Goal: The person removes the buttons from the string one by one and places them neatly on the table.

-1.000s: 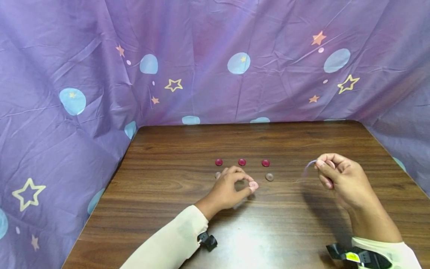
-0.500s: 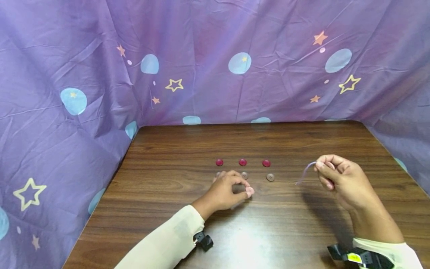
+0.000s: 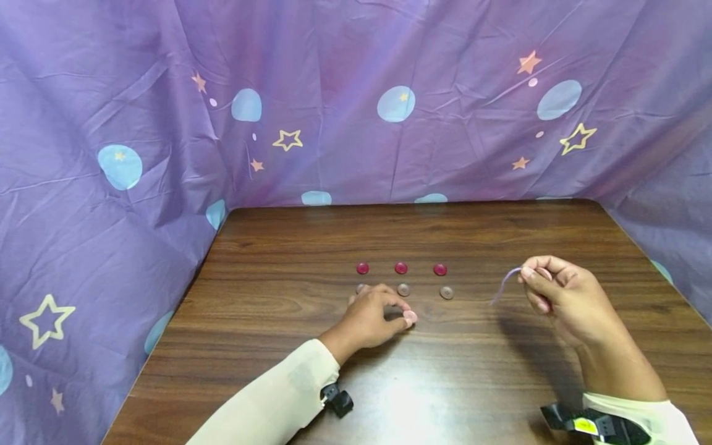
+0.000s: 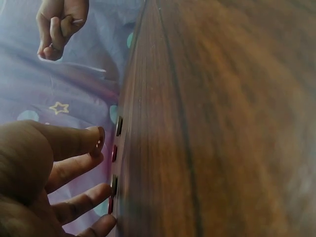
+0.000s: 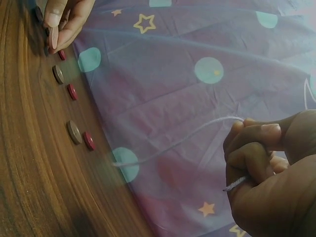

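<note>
My left hand (image 3: 367, 318) pinches a pink button (image 3: 410, 317) between thumb and forefinger, just over the table. In the left wrist view the button (image 4: 100, 140) is seen nearly edge-on, and the other fingers are spread apart. Raised at the right, my right hand (image 3: 570, 300) grips a thin lilac cord (image 3: 505, 283) with its fingers curled. One length of cord (image 5: 182, 140) sticks out past the fingertips towards the left, and a short end (image 5: 236, 183) shows lower in the fist. Cord and button are well apart.
Three red buttons (image 3: 401, 267) form a row on the wooden table (image 3: 289, 247). Nearer lies a row of three grey-brown buttons (image 3: 446, 293), the leftmost (image 3: 361, 288) partly covered by my left hand. A purple curtain (image 3: 345, 148) hangs behind and beside the table.
My left hand has drawn slightly left and nearer with the pink button, which has turned. The middle grey-brown button has come into view. The right hand has barely moved; the cord's blurred end has steadied.
</note>
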A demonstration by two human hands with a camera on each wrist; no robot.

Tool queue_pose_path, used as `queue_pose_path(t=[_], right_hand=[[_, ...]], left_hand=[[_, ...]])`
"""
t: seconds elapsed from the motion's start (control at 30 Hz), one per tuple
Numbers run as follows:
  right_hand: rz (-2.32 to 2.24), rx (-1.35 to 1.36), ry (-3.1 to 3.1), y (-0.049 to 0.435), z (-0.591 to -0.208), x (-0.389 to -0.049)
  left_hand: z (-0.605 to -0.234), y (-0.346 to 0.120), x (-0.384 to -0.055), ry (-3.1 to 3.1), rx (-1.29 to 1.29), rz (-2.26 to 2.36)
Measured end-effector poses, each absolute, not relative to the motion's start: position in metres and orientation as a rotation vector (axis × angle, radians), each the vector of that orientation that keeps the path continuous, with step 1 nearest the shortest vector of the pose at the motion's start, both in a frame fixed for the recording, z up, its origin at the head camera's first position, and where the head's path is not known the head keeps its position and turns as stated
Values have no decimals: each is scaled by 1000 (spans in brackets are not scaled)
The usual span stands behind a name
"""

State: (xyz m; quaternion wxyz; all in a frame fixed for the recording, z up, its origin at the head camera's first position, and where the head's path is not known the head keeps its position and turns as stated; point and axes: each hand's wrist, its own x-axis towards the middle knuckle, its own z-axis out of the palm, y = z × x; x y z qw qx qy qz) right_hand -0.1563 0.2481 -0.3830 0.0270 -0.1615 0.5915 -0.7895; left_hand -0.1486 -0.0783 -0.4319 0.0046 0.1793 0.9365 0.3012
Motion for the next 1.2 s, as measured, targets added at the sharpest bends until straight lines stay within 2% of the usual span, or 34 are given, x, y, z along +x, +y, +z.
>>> queue_pose_path(t=[0.53, 1.2], right_hand=[[-2419, -421, 1876, 247, -382, -156], [-2378, -496, 1915, 250, -381, -155]], left_hand=[[-431, -74, -148, 2984, 462, 872], [-431, -68, -148, 3051, 432, 700]])
